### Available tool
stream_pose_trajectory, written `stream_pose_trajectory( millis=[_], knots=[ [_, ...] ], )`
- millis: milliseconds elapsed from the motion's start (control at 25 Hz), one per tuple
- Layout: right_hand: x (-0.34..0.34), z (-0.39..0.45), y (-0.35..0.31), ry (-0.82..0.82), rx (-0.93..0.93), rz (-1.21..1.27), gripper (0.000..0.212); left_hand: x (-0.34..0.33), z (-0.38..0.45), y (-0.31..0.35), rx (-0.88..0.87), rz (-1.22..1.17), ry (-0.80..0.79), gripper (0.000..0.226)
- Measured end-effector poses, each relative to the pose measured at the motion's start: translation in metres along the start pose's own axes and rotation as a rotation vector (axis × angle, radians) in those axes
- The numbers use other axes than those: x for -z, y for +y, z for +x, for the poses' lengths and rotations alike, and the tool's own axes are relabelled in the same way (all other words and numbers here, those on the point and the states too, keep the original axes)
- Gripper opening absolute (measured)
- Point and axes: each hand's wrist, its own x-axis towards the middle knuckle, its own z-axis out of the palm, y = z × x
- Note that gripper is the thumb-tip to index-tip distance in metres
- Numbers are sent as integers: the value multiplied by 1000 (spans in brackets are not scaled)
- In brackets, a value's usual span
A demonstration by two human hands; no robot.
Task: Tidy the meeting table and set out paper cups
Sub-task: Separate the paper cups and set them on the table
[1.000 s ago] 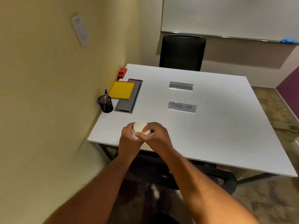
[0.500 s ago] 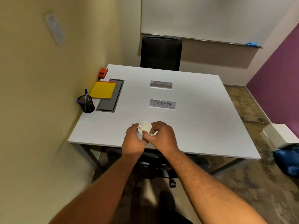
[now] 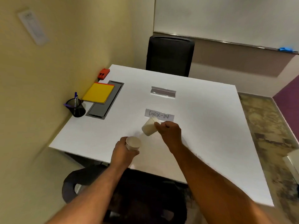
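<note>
My left hand [image 3: 123, 154] grips a white paper cup [image 3: 133, 143] near the front edge of the white meeting table [image 3: 210, 135], its opening facing me. My right hand [image 3: 169, 132] pinches the rim of a second white paper cup [image 3: 149, 127], tilted, just above the table in front of the "CHECK-IN" sign [image 3: 159, 115]. The two cups are apart from each other.
A black pen holder [image 3: 76, 107], a yellow notepad [image 3: 98, 93] on a grey cable hatch [image 3: 105, 101] and a red object [image 3: 103, 73] line the table's left side. A silver sign holder [image 3: 163, 92] lies mid-table. Black chairs stand at the far side [image 3: 169, 55] and below me [image 3: 145, 196].
Both hands held the cups stacked together before. Now my right hand has pulled one cup off and carried it forward and right, while my left hand keeps the other.
</note>
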Motion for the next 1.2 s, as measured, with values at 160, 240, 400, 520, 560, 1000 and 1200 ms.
stream_pose_trajectory(
  millis=[160,240,400,520,560,1000,1200],
  knots=[
    [-2,54,28,-171,-75,-45,43,-20,-4,9,94,-192,30,65],
    [0,73,45,-228,-45,-155,46,-30,-13,10,122,-275,42,62],
    [12,107,76,-241,-65,-283,46,-50,-21,3,154,-299,64,58],
    [25,120,92,-146,-109,-304,46,-54,-21,-5,211,-279,71,59],
    [29,122,97,-122,-130,-298,46,-54,-21,-6,227,-275,83,59],
    [19,122,102,-275,-179,-128,15,-56,-26,-3,226,-232,178,68],
    [-38,130,72,-566,-178,-12,43,-50,-31,-8,238,-292,272,67]
  ],
)
